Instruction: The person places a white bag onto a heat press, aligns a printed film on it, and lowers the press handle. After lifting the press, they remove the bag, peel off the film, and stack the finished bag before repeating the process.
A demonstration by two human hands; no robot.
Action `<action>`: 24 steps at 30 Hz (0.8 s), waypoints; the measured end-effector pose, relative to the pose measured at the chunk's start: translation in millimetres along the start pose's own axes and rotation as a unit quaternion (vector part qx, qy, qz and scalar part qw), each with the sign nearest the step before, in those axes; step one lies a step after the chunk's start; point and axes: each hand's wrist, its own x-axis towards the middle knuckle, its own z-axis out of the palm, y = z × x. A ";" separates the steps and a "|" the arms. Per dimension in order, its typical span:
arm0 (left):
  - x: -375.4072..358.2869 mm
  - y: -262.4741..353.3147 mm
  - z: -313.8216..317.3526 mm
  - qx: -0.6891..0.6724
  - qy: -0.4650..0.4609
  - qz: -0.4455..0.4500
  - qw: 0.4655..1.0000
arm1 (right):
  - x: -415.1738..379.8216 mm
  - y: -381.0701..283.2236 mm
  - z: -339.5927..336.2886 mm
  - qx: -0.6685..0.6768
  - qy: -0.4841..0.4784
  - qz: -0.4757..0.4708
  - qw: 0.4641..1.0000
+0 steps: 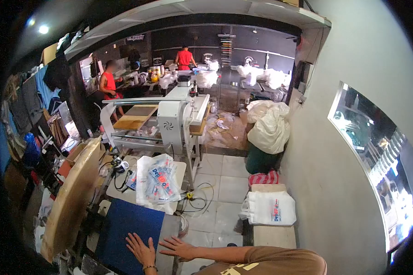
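My left hand (143, 252) lies flat, fingers spread, on a dark blue flat piece (128, 224) that looks like cloth. That piece covers most of a grey press bed (170, 229). My right hand (179, 250) is stretched out over the bare grey strip, its fingertips by the blue piece's right edge. Neither hand grips anything. Tilted up at the left stands a brown-covered board (73, 201), seemingly the press's upper plate. Just beyond the bed, a pile of printed clear sheets (163, 183) with red and blue lettering rests on a white bag (144, 172).
A white machine with rails (172, 121) stands ahead. At the right, a printed white bag (273, 208) lies on a bench (274, 236), near a large white sack (270, 130). Cables (206, 197) trail on the tiled floor. Two people in red (185, 58) are farther back.
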 end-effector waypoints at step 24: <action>-90.8 29.2 3.7 -0.003 0.079 0.033 0.996 | 113.8 61.0 -42.3 0.088 0.059 -0.084 0.991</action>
